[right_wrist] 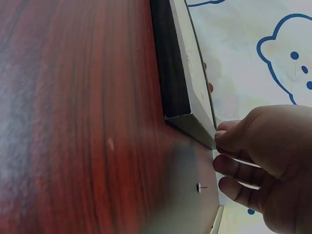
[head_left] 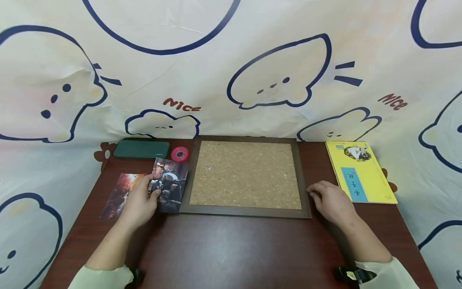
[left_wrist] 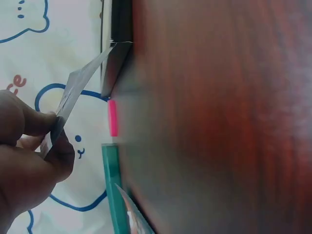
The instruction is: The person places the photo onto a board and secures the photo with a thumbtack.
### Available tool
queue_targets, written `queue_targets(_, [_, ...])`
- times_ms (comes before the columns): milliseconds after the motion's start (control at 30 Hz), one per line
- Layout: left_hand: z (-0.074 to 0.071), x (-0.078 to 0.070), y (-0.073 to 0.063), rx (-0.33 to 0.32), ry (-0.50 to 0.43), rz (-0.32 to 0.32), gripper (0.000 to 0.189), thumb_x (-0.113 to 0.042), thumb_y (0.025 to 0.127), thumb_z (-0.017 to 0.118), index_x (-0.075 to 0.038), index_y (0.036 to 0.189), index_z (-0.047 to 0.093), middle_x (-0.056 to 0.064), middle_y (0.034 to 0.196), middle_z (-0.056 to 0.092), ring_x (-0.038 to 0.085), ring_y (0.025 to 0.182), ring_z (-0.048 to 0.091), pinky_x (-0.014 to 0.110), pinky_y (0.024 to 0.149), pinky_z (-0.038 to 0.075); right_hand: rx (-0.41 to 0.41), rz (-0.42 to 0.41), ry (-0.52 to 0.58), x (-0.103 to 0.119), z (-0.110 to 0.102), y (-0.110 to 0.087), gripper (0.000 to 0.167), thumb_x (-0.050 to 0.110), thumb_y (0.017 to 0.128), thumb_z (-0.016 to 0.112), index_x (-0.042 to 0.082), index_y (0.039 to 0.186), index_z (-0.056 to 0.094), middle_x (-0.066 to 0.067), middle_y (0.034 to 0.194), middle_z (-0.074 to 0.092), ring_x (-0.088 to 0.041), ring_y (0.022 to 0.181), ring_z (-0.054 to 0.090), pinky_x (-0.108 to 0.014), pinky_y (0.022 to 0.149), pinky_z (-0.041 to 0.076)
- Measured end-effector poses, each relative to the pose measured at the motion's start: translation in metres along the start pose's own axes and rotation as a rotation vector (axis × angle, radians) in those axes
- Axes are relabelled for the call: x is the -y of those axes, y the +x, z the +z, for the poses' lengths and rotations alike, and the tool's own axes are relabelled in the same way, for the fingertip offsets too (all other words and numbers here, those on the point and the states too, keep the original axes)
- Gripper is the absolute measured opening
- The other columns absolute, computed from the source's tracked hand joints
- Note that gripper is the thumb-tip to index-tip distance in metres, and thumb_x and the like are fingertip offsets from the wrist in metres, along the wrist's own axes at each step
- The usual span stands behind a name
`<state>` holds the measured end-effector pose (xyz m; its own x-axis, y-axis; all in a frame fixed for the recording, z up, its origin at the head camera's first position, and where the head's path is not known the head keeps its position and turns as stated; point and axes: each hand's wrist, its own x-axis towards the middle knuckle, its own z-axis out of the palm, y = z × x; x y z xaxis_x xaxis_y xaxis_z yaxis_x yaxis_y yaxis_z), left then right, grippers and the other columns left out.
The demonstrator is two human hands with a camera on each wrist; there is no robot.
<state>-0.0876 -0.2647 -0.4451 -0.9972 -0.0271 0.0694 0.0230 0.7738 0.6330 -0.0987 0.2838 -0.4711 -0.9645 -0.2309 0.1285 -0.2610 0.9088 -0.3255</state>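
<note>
My left hand (head_left: 140,200) pinches a dark photo print (head_left: 169,188) between thumb and fingers. The left wrist view shows that photo (left_wrist: 78,90) nearly edge-on, lifted off the table and reaching to the corner of the corkboard. A second photo (head_left: 119,192), reddish, lies on the table under and left of this hand. The corkboard (head_left: 245,176) with a brown frame lies in the middle. My right hand (head_left: 333,202) is at the board's right side, fingers loosely bent. In the right wrist view its fingertips are close to the frame's corner; contact is unclear.
A green box (head_left: 141,149) and a pink roll of tape (head_left: 179,153) lie at the back left. A yellow book (head_left: 361,172) lies on the right. A thumbtack (right_wrist: 199,187) sits on the tabletop near the right hand. A patterned cloth (head_left: 216,80) hangs behind the table.
</note>
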Motion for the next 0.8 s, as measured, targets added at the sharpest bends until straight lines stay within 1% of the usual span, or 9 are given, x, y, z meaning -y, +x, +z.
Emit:
queue_targets(67, [-0.001,-0.002,0.003,-0.009,-0.015,0.011,0.044,0.000,0.100,0.059,0.001,0.143,0.051,0.027,0.131,0.055,0.039,0.105,0.055,0.055,0.087,0.044,-0.006,0.001,0.004,0.001,0.000,0.002,0.011,0.007,0.096,0.071,0.008,0.105,0.078,-0.010,0.105,0.072,-0.033,0.098,0.070,-0.054,0.083,0.056])
queue_targets(200, [-0.002,-0.007,0.007,0.001,-0.051,-0.007,0.044,-0.001,0.101,0.059,-0.001,0.145,0.051,0.027,0.136,0.053,0.040,0.112,0.054,0.057,0.092,0.043,-0.027,-0.004,0.015,0.004,0.000,0.006,0.011,0.007,0.097,0.071,0.008,0.105,0.078,-0.010,0.106,0.072,-0.032,0.098,0.070,-0.053,0.083,0.056])
queue_targets(267, [-0.001,-0.009,0.009,0.014,-0.068,-0.012,0.043,-0.001,0.102,0.058,-0.002,0.144,0.051,0.027,0.136,0.052,0.041,0.116,0.053,0.058,0.094,0.042,-0.037,-0.006,0.023,0.007,0.000,0.008,0.011,0.008,0.097,0.071,0.008,0.105,0.077,-0.010,0.106,0.072,-0.031,0.098,0.070,-0.053,0.083,0.056])
queue_targets(367, [0.004,-0.011,0.013,0.040,-0.094,-0.002,0.041,0.000,0.102,0.055,-0.001,0.143,0.051,0.026,0.136,0.052,0.040,0.118,0.051,0.057,0.097,0.040,-0.049,-0.004,0.033,0.011,0.000,0.012,0.012,0.008,0.097,0.070,0.008,0.107,0.077,-0.010,0.107,0.072,-0.031,0.098,0.070,-0.053,0.083,0.056])
queue_targets(467, [0.011,-0.015,0.017,0.075,-0.128,0.003,0.041,0.001,0.101,0.051,-0.001,0.143,0.051,0.025,0.137,0.050,0.038,0.118,0.050,0.055,0.097,0.039,-0.055,0.004,0.041,0.015,0.001,0.015,0.013,0.008,0.097,0.070,0.008,0.108,0.077,-0.010,0.107,0.072,-0.032,0.099,0.070,-0.053,0.083,0.056])
queue_targets(500, [0.013,-0.016,0.018,0.088,-0.140,0.000,0.042,0.001,0.101,0.049,-0.001,0.143,0.050,0.024,0.137,0.050,0.037,0.116,0.050,0.053,0.096,0.040,-0.057,0.008,0.043,0.017,0.002,0.016,0.013,0.009,0.097,0.070,0.008,0.108,0.077,-0.010,0.108,0.072,-0.032,0.099,0.070,-0.053,0.083,0.056])
queue_targets(600, [0.020,-0.019,0.021,0.114,-0.166,-0.010,0.046,0.003,0.099,0.047,-0.001,0.144,0.050,0.023,0.139,0.049,0.036,0.116,0.050,0.051,0.096,0.041,-0.056,0.013,0.050,0.020,0.004,0.020,0.012,0.009,0.098,0.069,0.007,0.108,0.077,-0.010,0.108,0.072,-0.032,0.101,0.070,-0.054,0.085,0.056])
queue_targets(700, [0.026,-0.023,0.024,0.137,-0.183,-0.016,0.047,0.003,0.099,0.048,-0.002,0.146,0.049,0.022,0.139,0.049,0.035,0.115,0.050,0.050,0.095,0.042,-0.059,0.007,0.057,0.022,0.007,0.023,0.012,0.010,0.098,0.069,0.007,0.107,0.077,-0.010,0.108,0.072,-0.032,0.101,0.070,-0.054,0.086,0.055])
queue_targets(800, [0.032,-0.029,0.026,0.157,-0.196,-0.016,0.047,0.001,0.100,0.051,-0.004,0.146,0.050,0.020,0.137,0.050,0.034,0.113,0.052,0.048,0.094,0.044,-0.065,-0.001,0.067,0.024,0.009,0.026,0.013,0.011,0.098,0.070,0.008,0.108,0.077,-0.010,0.108,0.073,-0.033,0.101,0.070,-0.054,0.087,0.055])
